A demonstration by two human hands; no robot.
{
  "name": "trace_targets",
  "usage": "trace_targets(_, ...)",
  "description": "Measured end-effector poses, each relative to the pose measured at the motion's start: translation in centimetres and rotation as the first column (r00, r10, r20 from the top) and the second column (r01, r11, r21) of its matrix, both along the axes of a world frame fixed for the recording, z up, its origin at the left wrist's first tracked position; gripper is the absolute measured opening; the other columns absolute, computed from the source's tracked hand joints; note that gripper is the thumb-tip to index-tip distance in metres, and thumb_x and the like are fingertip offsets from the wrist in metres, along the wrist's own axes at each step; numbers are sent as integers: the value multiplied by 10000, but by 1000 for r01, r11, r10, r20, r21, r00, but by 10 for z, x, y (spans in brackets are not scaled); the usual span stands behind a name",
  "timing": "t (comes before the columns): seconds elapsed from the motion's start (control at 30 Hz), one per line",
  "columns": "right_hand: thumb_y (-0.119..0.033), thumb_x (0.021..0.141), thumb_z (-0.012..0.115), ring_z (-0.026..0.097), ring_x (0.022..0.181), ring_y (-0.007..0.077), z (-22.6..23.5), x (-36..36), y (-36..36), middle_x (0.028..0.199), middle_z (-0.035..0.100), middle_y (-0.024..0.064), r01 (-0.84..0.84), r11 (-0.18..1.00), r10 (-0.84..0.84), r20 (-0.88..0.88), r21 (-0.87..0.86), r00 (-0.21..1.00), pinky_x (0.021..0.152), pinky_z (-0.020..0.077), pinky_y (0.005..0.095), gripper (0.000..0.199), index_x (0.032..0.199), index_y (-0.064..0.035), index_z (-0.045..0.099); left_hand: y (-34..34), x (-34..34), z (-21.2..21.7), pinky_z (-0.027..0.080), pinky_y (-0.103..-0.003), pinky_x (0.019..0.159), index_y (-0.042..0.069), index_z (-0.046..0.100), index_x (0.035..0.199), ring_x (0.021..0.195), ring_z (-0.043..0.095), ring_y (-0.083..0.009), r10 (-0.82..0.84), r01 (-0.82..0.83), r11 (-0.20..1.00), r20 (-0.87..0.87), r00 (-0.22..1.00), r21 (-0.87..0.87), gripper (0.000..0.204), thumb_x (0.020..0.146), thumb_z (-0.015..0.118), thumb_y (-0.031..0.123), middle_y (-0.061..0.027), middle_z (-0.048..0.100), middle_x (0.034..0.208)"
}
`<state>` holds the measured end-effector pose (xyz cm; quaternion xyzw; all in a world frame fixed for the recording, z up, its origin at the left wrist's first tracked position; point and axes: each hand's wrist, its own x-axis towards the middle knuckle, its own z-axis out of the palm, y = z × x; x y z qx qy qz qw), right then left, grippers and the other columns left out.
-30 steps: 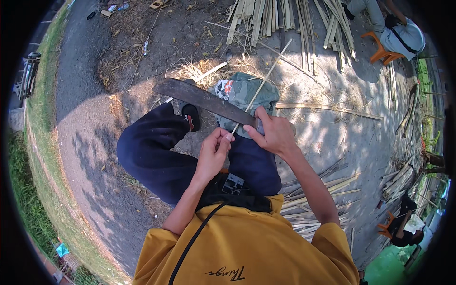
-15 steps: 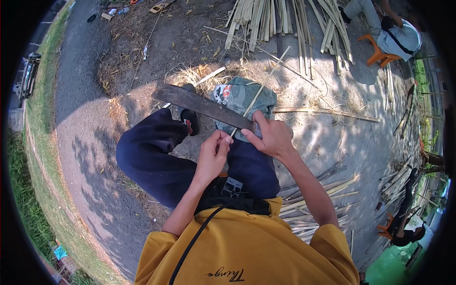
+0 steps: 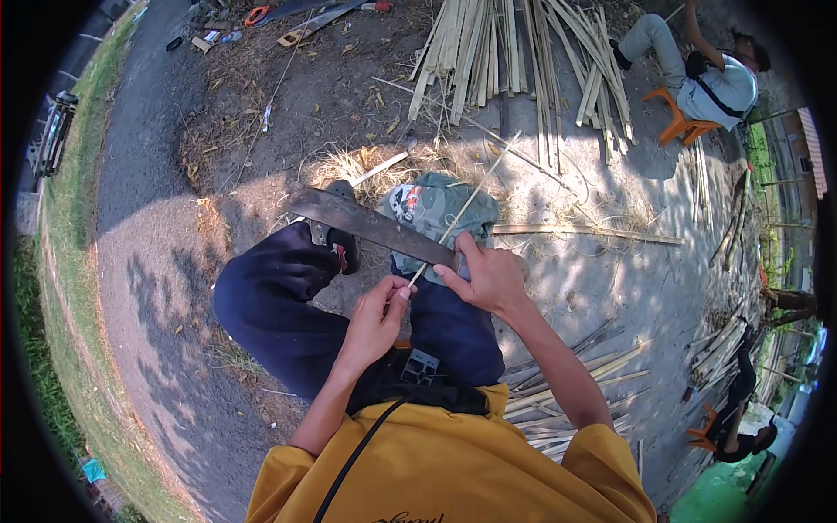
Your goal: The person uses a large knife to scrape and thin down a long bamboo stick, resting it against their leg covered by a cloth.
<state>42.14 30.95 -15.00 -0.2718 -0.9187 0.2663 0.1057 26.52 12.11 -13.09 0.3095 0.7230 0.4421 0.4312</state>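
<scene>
My right hand [image 3: 490, 277] is wrapped round the handle end of a wide dark machete [image 3: 370, 225], with the thumb pressed near the base of the blade. The blade points away to the left, over a camouflage cloth [image 3: 475, 218] draped on my right knee. A thin bamboo strip [image 3: 475, 193] runs under the blade and across the cloth, its far end sticking out beyond my knee. On the near side of the blade, my left hand [image 3: 377, 318] pinches the strip's near end between thumb and fingers. The machete's handle is mostly hidden in my right hand.
Split bamboo strips [image 3: 471, 57] lie piled ahead, with more strips [image 3: 558, 397] at my right. A flat bamboo piece [image 3: 593, 232] lies beyond my right hand. A handsaw [image 3: 324, 23] rests far left. Two people sit on orange stools [image 3: 684, 120] to the right.
My left hand has drawn back a little toward me with the strip, so more of it shows between fingers and blade. The whole view has shifted slightly; the machete stays on the strip.
</scene>
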Motion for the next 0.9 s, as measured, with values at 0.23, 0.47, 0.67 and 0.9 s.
trace_targets(0.23, -571, 973, 691, 695, 582, 413, -1, -1, -2, 619, 659, 174, -22, 1000, 22, -3, 3, 1000, 538, 543, 494, 522, 1071, -71, 576, 34, -2, -30, 461, -305, 653, -27, 729, 1000, 721, 573, -93, 48, -50, 999, 144, 988, 14, 245, 1086, 618, 173, -33, 649, 776)
trace_targets(0.47, -555, 962, 715, 695, 591, 405, 0, 2, 1, 618, 649, 154, -17, 1000, 16, 13, 19, 1000, 540, 534, 490, 494, 1071, -92, 580, 49, 2, -51, 436, -310, 622, -37, 700, 891, 683, 539, -83, 135, -127, 991, 268, 954, -44, 285, 1066, 642, 179, -21, 636, 738)
trace_targets(0.67, -553, 954, 723, 702, 604, 410, 2, -1, 1, 649, 671, 153, -25, 999, 26, 62, -31, 998, 554, 549, 491, 498, 1070, -89, 582, 42, 9, -46, 413, -316, 581, -40, 718, 919, 630, 521, -87, 153, -156, 984, 48, 987, 89, 261, 1063, 641, 165, -32, 607, 687)
trace_targets(0.9, -543, 957, 718, 706, 619, 413, -1, 1, 0, 669, 685, 152, 15, 999, -15, 1, -30, 1000, 560, 551, 492, 495, 1081, -83, 585, 45, 9, -23, 415, -275, 619, -37, 733, 995, 708, 516, -48, 85, -86, 996, 38, 996, 18, 214, 1080, 616, 121, 5, 652, 762)
